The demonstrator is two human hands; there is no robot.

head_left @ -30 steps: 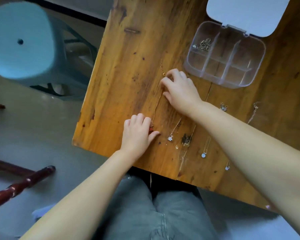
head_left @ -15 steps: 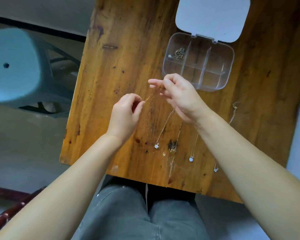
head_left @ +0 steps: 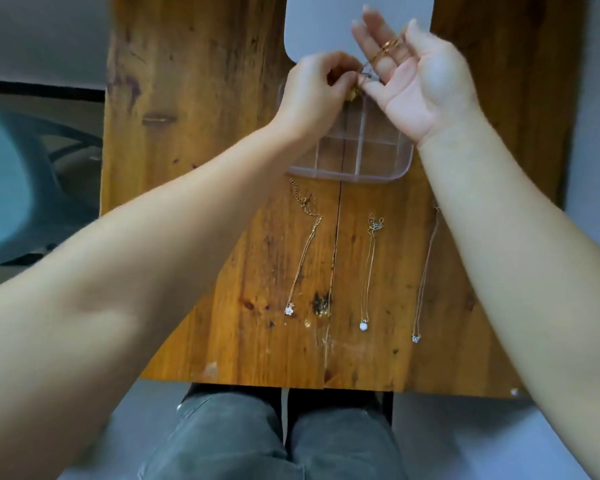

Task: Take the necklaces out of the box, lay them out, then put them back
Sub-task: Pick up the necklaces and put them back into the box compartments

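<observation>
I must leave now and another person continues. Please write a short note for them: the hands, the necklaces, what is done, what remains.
Left hand: pinching a gold chain over the open box.
Right hand: palm up, the chain draped over its fingers.
Three necklaces on the table: flower pendant, white bead, small dark pendant.
Done: laying out.
Left: box the held chain, then the three.

Likely a home room: worn, stained wooden table point(head_left: 201, 140), pale blue plastic stool point(head_left: 21, 188) beside it, plain grey floor point(head_left: 465, 441), person seated in grey jeans point(head_left: 243, 441).
</observation>
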